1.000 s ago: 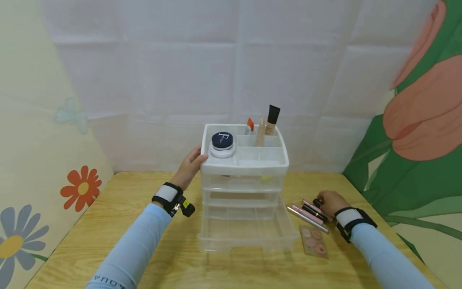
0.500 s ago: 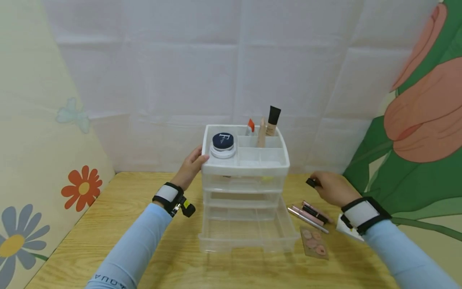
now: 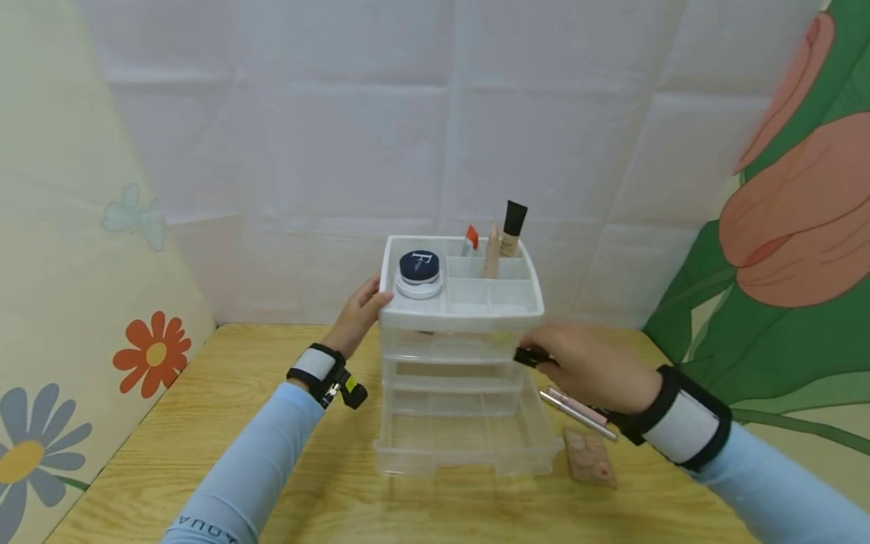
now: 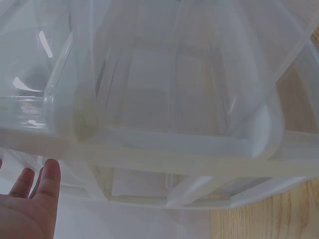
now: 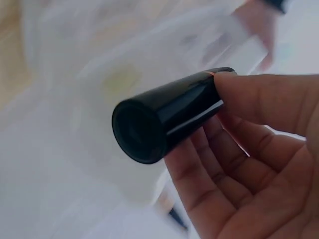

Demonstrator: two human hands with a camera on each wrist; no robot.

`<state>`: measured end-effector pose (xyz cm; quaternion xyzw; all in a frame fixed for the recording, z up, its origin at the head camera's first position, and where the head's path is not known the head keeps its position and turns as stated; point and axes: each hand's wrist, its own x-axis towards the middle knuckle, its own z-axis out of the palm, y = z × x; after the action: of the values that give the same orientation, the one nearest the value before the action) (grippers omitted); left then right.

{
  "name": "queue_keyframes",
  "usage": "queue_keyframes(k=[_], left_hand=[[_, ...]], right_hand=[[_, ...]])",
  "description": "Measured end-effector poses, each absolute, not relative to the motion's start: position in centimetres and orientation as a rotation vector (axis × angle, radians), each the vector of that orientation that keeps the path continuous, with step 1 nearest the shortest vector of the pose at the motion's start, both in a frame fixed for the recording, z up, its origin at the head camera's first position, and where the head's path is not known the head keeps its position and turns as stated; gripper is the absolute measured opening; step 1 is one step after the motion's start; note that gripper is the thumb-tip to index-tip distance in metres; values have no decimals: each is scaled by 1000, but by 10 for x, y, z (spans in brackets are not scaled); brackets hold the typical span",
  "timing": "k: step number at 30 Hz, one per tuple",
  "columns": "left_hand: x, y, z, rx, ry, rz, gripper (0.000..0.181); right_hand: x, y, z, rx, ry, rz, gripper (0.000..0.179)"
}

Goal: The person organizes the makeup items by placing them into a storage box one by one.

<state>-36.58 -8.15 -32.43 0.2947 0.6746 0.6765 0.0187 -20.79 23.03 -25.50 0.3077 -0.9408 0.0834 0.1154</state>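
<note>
My right hand (image 3: pixel 584 366) pinches a glossy black lipstick tube (image 5: pixel 159 117) between thumb and fingers, beside the right side of the clear drawer organizer (image 3: pixel 462 321). A thin orange-gold band shows near the thumb. My left hand (image 3: pixel 356 313) rests against the organizer's left side, its fingers (image 4: pixel 49 181) extended along the plastic. On the organizer's top, a dark-lidded round jar (image 3: pixel 419 266) sits on a white round case (image 3: pixel 418 287). A black-capped tube (image 3: pixel 513 227), a beige slim tube (image 3: pixel 492 253) and an orange-tipped item (image 3: pixel 472 238) stand in the top compartments.
The bottom drawer (image 3: pixel 469 457) is pulled out toward me. Right of it on the wooden table (image 3: pixel 306 491) lie slim cosmetic tubes (image 3: pixel 578 414), partly hidden by my right arm, and a makeup palette (image 3: pixel 590 457). A white cloth hangs behind.
My right hand has lifted the black lipstick tube from beside the slim tubes and carried it left to the organizer. My left hand stays at the organizer's side.
</note>
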Motion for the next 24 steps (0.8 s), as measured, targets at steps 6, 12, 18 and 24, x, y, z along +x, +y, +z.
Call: queue_keyframes(k=[6,12,18,24], left_hand=[[-366,-83,-324,900,2105,2098,62],[-369,-83,-325,903,2117,2102,63],[-371,-81,-325,924,2103,2136,60],[-371,-79,-327,911,2104,2119,61]], right_hand=[[-214,191,-261,1173,-2868,304,24],[-230,164,-273,1319,-3025,353,19],[-244,146,-291,1339,-3193,287,21],[-250,135,-307,1320,-3330,334,22]])
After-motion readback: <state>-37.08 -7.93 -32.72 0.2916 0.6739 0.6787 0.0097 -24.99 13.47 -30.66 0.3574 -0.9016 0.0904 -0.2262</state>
